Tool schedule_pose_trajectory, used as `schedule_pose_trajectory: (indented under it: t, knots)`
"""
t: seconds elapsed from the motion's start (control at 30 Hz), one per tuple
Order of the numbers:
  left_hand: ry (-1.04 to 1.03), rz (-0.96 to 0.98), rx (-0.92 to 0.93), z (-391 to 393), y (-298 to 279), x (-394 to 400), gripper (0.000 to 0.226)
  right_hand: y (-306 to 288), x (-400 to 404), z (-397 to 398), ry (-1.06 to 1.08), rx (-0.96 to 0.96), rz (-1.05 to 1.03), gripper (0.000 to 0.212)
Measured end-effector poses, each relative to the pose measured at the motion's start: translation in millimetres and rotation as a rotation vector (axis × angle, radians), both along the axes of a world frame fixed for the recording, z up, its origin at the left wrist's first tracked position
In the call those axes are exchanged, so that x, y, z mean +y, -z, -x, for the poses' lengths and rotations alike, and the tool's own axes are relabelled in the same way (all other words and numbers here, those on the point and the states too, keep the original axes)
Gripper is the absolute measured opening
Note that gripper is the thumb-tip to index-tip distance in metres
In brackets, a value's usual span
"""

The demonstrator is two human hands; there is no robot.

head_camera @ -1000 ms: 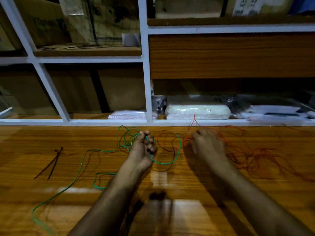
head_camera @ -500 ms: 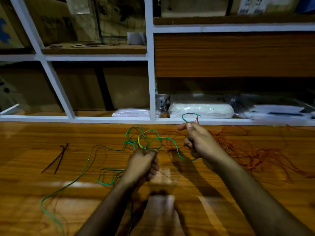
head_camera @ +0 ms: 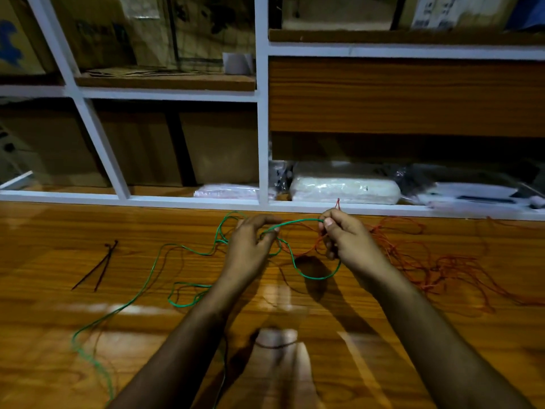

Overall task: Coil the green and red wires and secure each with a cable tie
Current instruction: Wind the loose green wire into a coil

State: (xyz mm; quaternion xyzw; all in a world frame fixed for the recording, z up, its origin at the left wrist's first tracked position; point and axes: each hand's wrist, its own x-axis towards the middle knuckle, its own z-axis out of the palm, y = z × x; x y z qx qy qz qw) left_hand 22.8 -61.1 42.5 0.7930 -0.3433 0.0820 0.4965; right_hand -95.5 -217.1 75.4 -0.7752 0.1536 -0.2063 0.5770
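Observation:
A thin green wire [head_camera: 153, 276] trails across the wooden table [head_camera: 59, 335] from the near left up to my hands. My left hand [head_camera: 249, 249] pinches the green wire at the table's middle. A short arc of green wire spans to my right hand [head_camera: 345, 240], which pinches both it and a red wire end sticking up above the fingers. A green loop hangs below my right hand. The red wire [head_camera: 427, 261] lies in a loose tangle to the right. Two dark cable ties [head_camera: 97, 267] lie crossed on the table at the left.
A white-framed shelf unit [head_camera: 262, 128] rises behind the table's far edge. Its lowest shelf holds a white wrapped packet [head_camera: 345, 190], a pinkish packet [head_camera: 227, 191] and dark plastic bags [head_camera: 460, 184]. Cardboard boxes fill the upper left shelves.
My left hand has risen toward my right hand. The green wire now stretches as a short arc between both hands, with a loop hanging under the right hand.

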Motion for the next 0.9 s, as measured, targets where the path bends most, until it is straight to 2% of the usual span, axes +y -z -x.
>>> schedule_pose_trajectory:
  t: [0.03,0.13,0.27,0.33,0.43,0.53,0.7,0.8,0.9]
  knots:
    - [0.014,0.005,0.028,-2.4,0.6,-0.1,0.017,0.9,-2.6,-1.3,0.0,-0.002,-0.029,0.03]
    - [0.167,0.176,0.276,1.1,-1.1,1.6,0.017,-0.1,-7.6,-4.6,0.004,-0.008,-0.15,0.031]
    - [0.322,0.284,0.386,6.6,-7.3,4.8,0.017,0.2,-17.8,-14.5,0.095,0.002,-0.297,0.028]
    - [0.323,0.319,0.448,5.2,-10.3,4.2,0.018,5.3,-23.9,-20.8,0.158,0.021,-0.107,0.026]
    - [0.354,0.411,0.652,4.4,-17.4,1.5,0.021,7.2,-22.0,-24.7,0.202,0.089,0.43,0.012]
    - [0.404,0.538,0.939,4.0,-21.0,-2.0,0.024,6.7,-7.3,-29.8,0.179,0.005,0.76,0.039]
    - [0.476,0.737,1.237,3.7,-22.9,2.8,0.033,0.2,11.7,-36.0,0.153,-0.087,0.837,0.043]
    - [0.539,0.768,1.283,6.3,-27.6,9.8,0.033,0.5,14.5,-37.1,0.129,-0.14,0.876,0.037]
    - [0.597,0.778,1.335,10.1,-33.1,16.4,0.037,3.0,12.8,-39.1,0.097,-0.17,0.823,0.032]
